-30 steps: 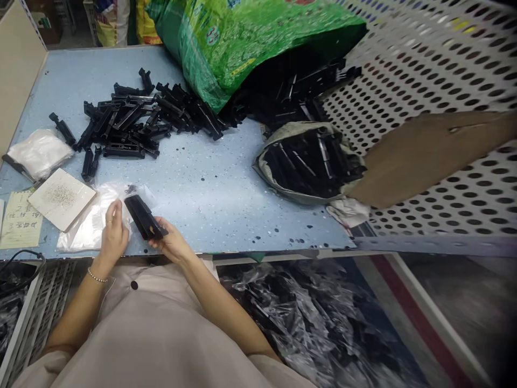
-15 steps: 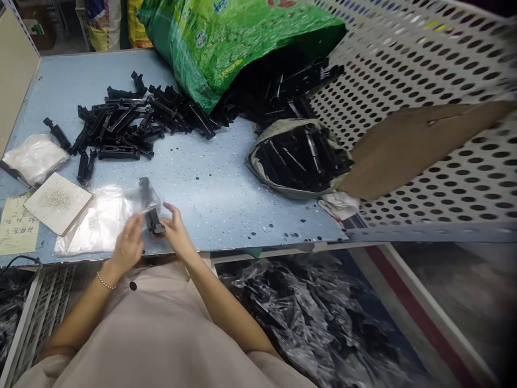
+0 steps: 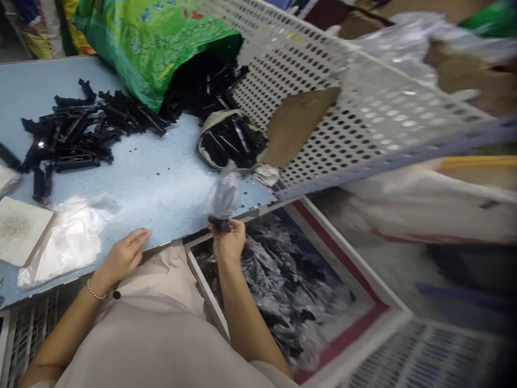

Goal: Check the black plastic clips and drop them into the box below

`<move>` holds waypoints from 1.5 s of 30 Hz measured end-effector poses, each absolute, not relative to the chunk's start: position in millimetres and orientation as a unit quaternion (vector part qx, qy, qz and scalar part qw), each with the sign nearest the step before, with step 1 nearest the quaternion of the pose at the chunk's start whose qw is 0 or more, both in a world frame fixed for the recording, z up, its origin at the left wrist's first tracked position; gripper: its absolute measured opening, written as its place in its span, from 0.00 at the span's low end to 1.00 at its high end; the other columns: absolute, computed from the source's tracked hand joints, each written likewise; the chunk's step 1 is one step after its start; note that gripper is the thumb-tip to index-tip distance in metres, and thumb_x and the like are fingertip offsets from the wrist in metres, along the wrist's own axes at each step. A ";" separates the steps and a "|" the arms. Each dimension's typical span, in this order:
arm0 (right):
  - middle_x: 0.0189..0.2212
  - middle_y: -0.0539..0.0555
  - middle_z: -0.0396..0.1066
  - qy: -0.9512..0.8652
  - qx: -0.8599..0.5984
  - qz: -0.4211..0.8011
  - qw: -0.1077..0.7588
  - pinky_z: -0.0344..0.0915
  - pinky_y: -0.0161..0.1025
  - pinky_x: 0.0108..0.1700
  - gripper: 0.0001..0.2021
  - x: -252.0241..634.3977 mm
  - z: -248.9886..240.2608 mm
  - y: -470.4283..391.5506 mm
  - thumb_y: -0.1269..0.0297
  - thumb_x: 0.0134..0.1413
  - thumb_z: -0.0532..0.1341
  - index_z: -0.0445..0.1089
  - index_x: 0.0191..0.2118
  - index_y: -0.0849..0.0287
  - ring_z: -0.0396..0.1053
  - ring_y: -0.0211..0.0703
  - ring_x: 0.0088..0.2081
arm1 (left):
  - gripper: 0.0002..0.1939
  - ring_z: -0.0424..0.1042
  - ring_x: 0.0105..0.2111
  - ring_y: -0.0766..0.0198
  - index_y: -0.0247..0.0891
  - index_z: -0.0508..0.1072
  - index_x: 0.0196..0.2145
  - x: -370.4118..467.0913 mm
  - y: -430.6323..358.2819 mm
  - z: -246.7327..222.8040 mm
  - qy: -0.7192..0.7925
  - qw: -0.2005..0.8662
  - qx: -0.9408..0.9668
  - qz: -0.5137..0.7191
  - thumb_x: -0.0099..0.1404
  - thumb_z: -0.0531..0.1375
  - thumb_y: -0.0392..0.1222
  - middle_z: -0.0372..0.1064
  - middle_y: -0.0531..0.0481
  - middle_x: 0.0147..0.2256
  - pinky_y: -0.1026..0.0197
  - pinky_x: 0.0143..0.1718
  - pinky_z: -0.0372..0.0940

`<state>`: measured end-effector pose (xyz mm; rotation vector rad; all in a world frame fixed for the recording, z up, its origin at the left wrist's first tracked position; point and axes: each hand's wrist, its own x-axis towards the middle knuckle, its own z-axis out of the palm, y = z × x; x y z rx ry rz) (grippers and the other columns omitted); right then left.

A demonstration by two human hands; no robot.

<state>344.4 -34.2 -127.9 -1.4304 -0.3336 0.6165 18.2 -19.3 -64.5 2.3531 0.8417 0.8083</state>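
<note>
My right hand [image 3: 230, 242] is closed round the lower end of a black plastic part [image 3: 220, 222], held upright near the front edge of the table. A clear plastic bag [image 3: 226, 188] covers the part's upper length, smeared by motion. My left hand [image 3: 126, 254], with a ring and a beaded bracelet, rests at the table edge; its fingers are bent together with nothing visible in them. Left of it lies a stack of clear bags [image 3: 76, 237]. Behind, a heap of similar black parts [image 3: 76, 134] spreads over the blue table [image 3: 161, 199].
A green sack [image 3: 149, 48] spills black parts at the back. Beside it stands an open bag of black parts [image 3: 232, 141], with cardboard [image 3: 302, 126] against a perforated white panel [image 3: 363, 118]. Below the table edge, a crate [image 3: 363, 291] holds bagged parts. A square pad [image 3: 22, 231] lies left.
My right hand has carried the bagged black part rightward, away from the bag stack. My left hand has come off it and drawn back to the table edge. The view has turned right.
</note>
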 end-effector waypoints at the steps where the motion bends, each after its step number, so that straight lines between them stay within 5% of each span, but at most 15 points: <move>1: 0.28 0.42 0.64 -0.103 -0.659 0.214 0.714 0.71 0.36 0.30 0.18 372.1 -132.0 -41.6 0.59 0.45 0.67 0.55 0.36 0.53 0.68 0.33 0.23 | 0.30 0.70 0.57 0.56 0.45 0.57 0.68 12.9 -16.7 -64.7 0.332 0.249 0.858 0.302 0.71 0.50 0.30 0.66 0.39 0.58 0.51 0.56 0.71; 5: 0.32 0.43 0.61 0.030 -0.696 0.035 0.717 0.71 0.35 0.31 0.13 481.0 -127.5 -86.4 0.64 0.53 0.61 0.51 0.33 0.53 0.64 0.29 0.24 | 0.25 0.73 0.53 0.56 0.46 0.64 0.64 -14.5 -3.2 -65.3 0.418 0.238 0.816 0.320 0.71 0.54 0.35 0.66 0.41 0.58 0.52 0.53 0.72; 9: 0.35 0.47 0.63 0.062 -0.709 -0.016 0.702 0.69 0.34 0.31 0.06 537.2 -113.4 -127.4 0.63 0.63 0.57 0.59 0.35 0.57 0.65 0.31 0.29 | 0.24 0.75 0.48 0.56 0.46 0.66 0.63 -35.7 9.2 -65.1 0.455 0.187 0.803 0.337 0.70 0.56 0.37 0.66 0.42 0.57 0.49 0.53 0.72; 13: 0.31 0.48 0.67 0.034 -0.725 0.014 0.688 0.67 0.33 0.30 0.09 529.9 -122.8 -118.4 0.61 0.61 0.62 0.66 0.38 0.62 0.65 0.32 0.28 | 0.24 0.56 0.66 0.40 0.43 0.68 0.62 -51.6 18.9 -66.9 0.498 0.034 0.814 0.298 0.68 0.59 0.40 0.65 0.37 0.61 0.33 0.65 0.55; 17: 0.30 0.48 0.69 -0.025 -0.721 0.069 0.688 0.68 0.34 0.32 0.08 477.6 -138.5 -70.1 0.61 0.54 0.61 0.66 0.36 0.61 0.67 0.32 0.26 | 0.28 0.46 0.70 0.32 0.40 0.63 0.65 -76.3 20.0 -78.8 0.546 0.001 0.818 0.184 0.70 0.57 0.47 0.54 0.31 0.67 0.22 0.63 0.44; 22: 0.35 0.53 0.73 -0.298 -0.673 0.197 0.648 0.72 0.42 0.41 0.11 349.2 -111.8 -14.3 0.58 0.59 0.59 0.73 0.43 0.58 0.72 0.39 0.32 | 0.22 0.56 0.67 0.40 0.41 0.66 0.62 -100.3 -2.5 -86.2 0.511 0.025 0.847 0.142 0.72 0.55 0.44 0.62 0.36 0.64 0.30 0.65 0.50; 27: 0.46 0.57 0.75 -0.673 -0.424 0.389 0.465 0.69 0.53 0.56 0.11 208.6 -69.8 22.7 0.63 0.63 0.59 0.75 0.47 0.51 0.72 0.49 0.49 | 0.25 0.58 0.67 0.47 0.41 0.63 0.64 -102.2 -20.0 -70.7 0.500 0.021 0.837 0.220 0.71 0.58 0.42 0.65 0.38 0.62 0.36 0.65 0.56; 33: 0.57 0.61 0.69 -0.844 -0.224 0.376 0.310 0.64 0.58 0.60 0.15 108.6 -70.0 68.0 0.68 0.65 0.54 0.72 0.53 0.52 0.65 0.52 0.60 | 0.23 0.67 0.60 0.52 0.44 0.65 0.62 -130.5 -44.1 -50.5 0.589 0.016 0.744 0.315 0.71 0.57 0.37 0.69 0.41 0.57 0.43 0.61 0.65; 37: 0.59 0.60 0.68 -0.826 -0.321 0.330 0.327 0.55 0.62 0.66 0.15 96.2 -70.4 148.8 0.70 0.62 0.58 0.73 0.52 0.54 0.59 0.53 0.64 | 0.20 0.69 0.57 0.54 0.43 0.68 0.60 -147.0 -37.3 -43.7 0.628 0.021 0.699 0.341 0.71 0.55 0.40 0.70 0.41 0.55 0.46 0.60 0.67; 41: 0.69 0.64 0.51 -0.773 -0.456 0.270 0.348 0.34 0.71 0.68 0.23 93.8 -60.9 247.3 0.72 0.57 0.64 0.67 0.59 0.60 0.35 0.62 0.72 | 0.22 0.66 0.60 0.51 0.39 0.66 0.61 -154.0 34.7 -34.4 0.668 0.032 0.685 0.291 0.71 0.55 0.44 0.67 0.39 0.59 0.46 0.62 0.62; 45: 0.69 0.68 0.49 -0.775 -0.500 0.243 0.300 0.37 0.74 0.65 0.24 98.8 -63.0 287.7 0.69 0.56 0.66 0.67 0.58 0.62 0.35 0.65 0.71 | 0.33 0.64 0.61 0.41 0.21 0.57 0.63 -147.5 135.3 -30.8 0.806 0.099 0.570 0.129 0.68 0.58 0.46 0.62 0.22 0.59 0.45 0.60 0.61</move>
